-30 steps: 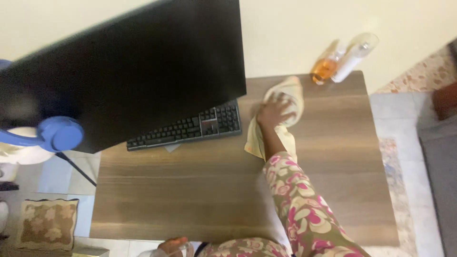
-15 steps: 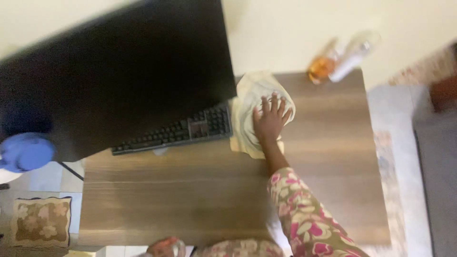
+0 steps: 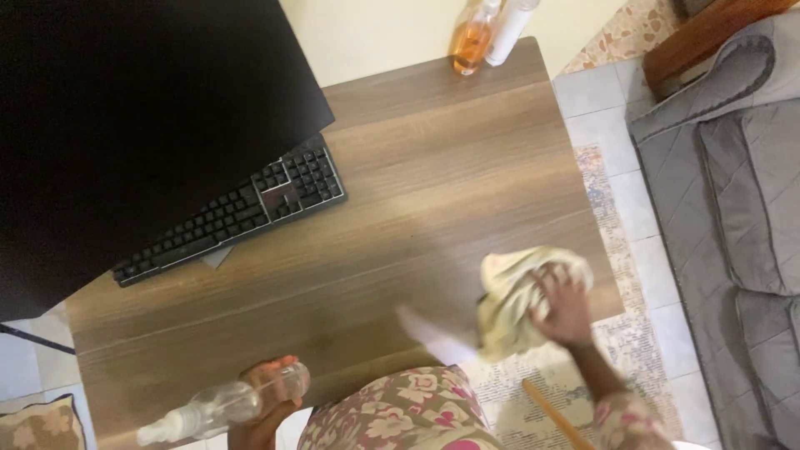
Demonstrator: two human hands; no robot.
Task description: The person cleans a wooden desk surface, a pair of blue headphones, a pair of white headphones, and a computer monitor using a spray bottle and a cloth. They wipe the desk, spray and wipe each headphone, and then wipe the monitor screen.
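My right hand (image 3: 564, 302) grips a bunched pale yellow cloth (image 3: 518, 293) at the near right corner of the brown wooden desk (image 3: 417, 183). My left hand (image 3: 265, 400) holds a clear plastic spray bottle (image 3: 218, 407) lying sideways over the desk's near edge, its nozzle pointing left. A black keyboard (image 3: 242, 212) lies partly under a large black monitor (image 3: 142, 125) at the left.
An orange bottle (image 3: 472, 37) and a white bottle (image 3: 508, 23) stand at the desk's far edge by the wall. A grey quilted sofa (image 3: 733, 183) fills the right side. A patterned rug (image 3: 617, 250) and tiled floor lie beside the desk.
My right hand has pulled the cloth from beside the keyboard down to the near right corner and bunched it. The spray bottle in my left hand has come into view.
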